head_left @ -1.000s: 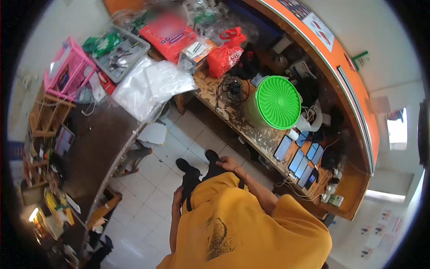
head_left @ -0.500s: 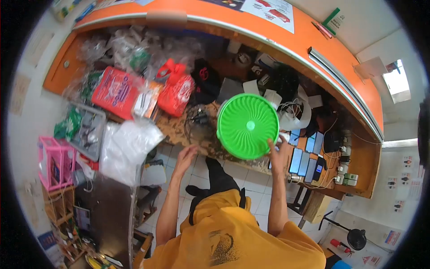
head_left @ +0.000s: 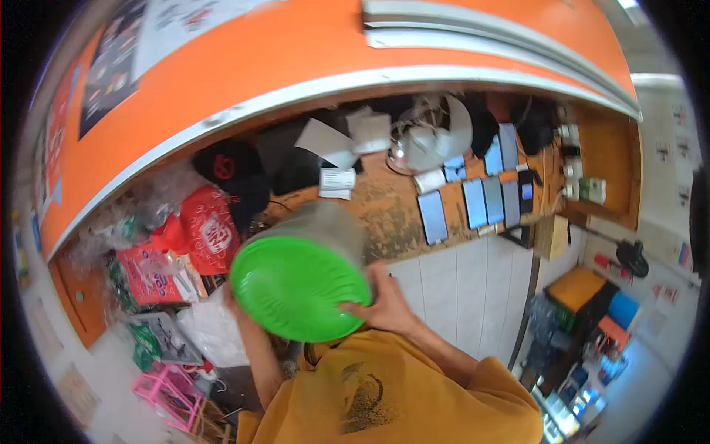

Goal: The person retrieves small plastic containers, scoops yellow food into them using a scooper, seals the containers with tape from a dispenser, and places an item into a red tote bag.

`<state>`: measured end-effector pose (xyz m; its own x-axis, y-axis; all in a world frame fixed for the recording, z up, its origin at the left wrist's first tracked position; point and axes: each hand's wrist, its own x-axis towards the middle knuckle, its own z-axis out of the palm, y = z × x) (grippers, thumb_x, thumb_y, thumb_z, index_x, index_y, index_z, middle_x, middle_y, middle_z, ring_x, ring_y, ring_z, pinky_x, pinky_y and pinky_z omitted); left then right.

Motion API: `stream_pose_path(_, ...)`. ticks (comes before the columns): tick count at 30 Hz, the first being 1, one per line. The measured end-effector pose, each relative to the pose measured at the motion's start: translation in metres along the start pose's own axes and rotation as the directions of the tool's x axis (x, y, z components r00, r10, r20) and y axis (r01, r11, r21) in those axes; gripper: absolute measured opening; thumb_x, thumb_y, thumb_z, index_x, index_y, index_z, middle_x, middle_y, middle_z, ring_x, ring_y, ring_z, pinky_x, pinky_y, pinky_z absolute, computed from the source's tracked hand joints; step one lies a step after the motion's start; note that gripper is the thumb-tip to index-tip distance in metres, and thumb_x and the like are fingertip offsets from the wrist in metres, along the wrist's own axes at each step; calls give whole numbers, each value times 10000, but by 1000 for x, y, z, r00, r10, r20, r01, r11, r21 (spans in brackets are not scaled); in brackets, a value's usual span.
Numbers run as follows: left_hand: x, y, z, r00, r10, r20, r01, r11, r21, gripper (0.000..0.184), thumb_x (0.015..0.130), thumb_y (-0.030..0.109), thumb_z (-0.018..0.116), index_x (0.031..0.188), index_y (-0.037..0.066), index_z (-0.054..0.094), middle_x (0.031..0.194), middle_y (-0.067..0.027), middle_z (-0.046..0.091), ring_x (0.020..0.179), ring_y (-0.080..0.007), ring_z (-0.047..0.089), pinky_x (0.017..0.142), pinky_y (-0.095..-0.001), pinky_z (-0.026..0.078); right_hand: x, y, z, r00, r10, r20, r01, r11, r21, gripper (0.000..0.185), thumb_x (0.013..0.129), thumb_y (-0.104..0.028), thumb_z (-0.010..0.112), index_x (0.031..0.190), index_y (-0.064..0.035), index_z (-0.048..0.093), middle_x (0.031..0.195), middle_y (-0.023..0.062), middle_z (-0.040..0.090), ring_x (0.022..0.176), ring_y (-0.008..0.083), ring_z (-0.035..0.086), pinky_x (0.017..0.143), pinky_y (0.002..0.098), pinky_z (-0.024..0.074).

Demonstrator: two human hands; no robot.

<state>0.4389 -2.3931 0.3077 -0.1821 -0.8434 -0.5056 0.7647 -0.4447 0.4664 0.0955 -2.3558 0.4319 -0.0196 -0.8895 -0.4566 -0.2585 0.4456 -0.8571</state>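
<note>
A round tub with translucent sides [head_left: 336, 226] and a ribbed green lid [head_left: 296, 285] is in front of my body, tilted so that the lid faces me. My right hand [head_left: 386, 302] grips its right side, with the thumb lying on the lid. My left hand [head_left: 240, 311] is against the tub's left edge; its fingers are mostly hidden by the tub and blurred. Behind the tub, the worn wooden shelf [head_left: 384, 222] carries papers and a black cap [head_left: 229, 174].
Several phones [head_left: 484, 201] lie on the shelf to the right, near chargers and cables. A red bag [head_left: 209, 229] and plastic packs are at the left, above a grey tray [head_left: 166, 339] and a pink frame [head_left: 168, 396]. The orange counter [head_left: 296, 55] overhangs the shelf.
The tub has come off the shelf toward my body and tipped. My left hand, apart from it before, is now at its side. The camera view has swung to the right.
</note>
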Motion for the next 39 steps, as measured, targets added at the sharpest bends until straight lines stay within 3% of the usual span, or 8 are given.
stream_pose_path(4, -78, 52, 42, 986, 97, -133, -82, 990, 112, 745, 837, 483, 520, 1425, 34, 436, 1391, -207, 491, 1212, -382, 525, 1000, -528, 461, 22, -20, 34, 972, -65, 226, 20, 981, 194, 591, 763, -306, 818, 1107, -24, 430, 914, 209, 563, 844, 378, 608, 721, 454, 458)
stream_pose_path(11, -69, 74, 123, 957, 251, -144, -120, 796, 593, 737, 649, 150, 576, 1345, -64, 466, 1217, -223, 598, 1075, -361, 619, 974, -454, 510, 16, 1, 44, 979, 25, 204, -88, 948, 306, 525, 769, -242, 815, 1074, -17, 452, 910, 186, 564, 813, 310, 604, 694, 417, 454)
stream_pose_path(17, -23, 14, 136, 989, 74, -125, -20, 921, 388, 807, 538, 50, 513, 1335, -71, 485, 1250, -220, 596, 1134, -338, 611, 1033, -459, 485, 0, 36, 10, 966, 26, -258, 58, 949, 311, 385, 789, -128, 802, 1031, -25, 521, 892, 95, 604, 863, 181, 586, 786, 322, 477)
stream_pose_path(23, 12, -63, 132, 999, -45, -29, 52, 944, 326, 837, 541, 34, 493, 1370, -77, 459, 1266, -214, 591, 1148, -337, 604, 1047, -459, 478, -7, 76, -37, 902, 226, -367, -21, 874, 486, 351, 779, -87, 802, 999, -32, 535, 920, 70, 600, 924, 154, 565, 837, 306, 453)
stream_pose_path(28, 38, -91, 123, 996, -65, 58, 44, 948, 315, 829, 568, 47, 475, 1387, -74, 437, 1249, -211, 593, 1139, -339, 607, 1023, -448, 499, 12, 111, -43, 868, 73, -491, 119, 930, 348, 387, 788, -142, 811, 1065, -33, 563, 938, 29, 567, 892, 138, 525, 794, 291, 446)
stream_pose_path(32, 47, -89, 129, 996, -31, 87, -6, 917, 400, 828, 569, 78, 491, 1382, -73, 433, 1233, -210, 596, 1119, -337, 615, 1011, -440, 506, 15, 115, -75, 970, 132, -206, 8, 825, 566, 409, 831, -222, 794, 1119, -28, 577, 954, 19, 608, 850, 152, 563, 758, 309, 462)
stream_pose_path(35, 46, -88, 129, 998, -5, 70, -28, 886, 464, 818, 572, 101, 505, 1369, -72, 443, 1220, -206, 601, 1101, -332, 621, 996, -432, 513, 33, 151, -110, 936, 203, -288, -36, 868, 496, 452, 788, -192, 817, 1135, -32, 576, 944, 53, 628, 840, 203, 597, 748, 340, 484)
stream_pose_path(39, 47, -90, 128, 997, 42, 62, -68, 859, 507, 812, 567, 123, 514, 1354, -69, 458, 1199, -189, 614, 1083, -318, 627, 971, -420, 522, 87, 189, -136, 640, 83, -764, -336, 924, -181, 822, 674, -238, 884, 1351, -75, 448, 1025, 154, 642, 857, 312, 648, 774, 404, 527)
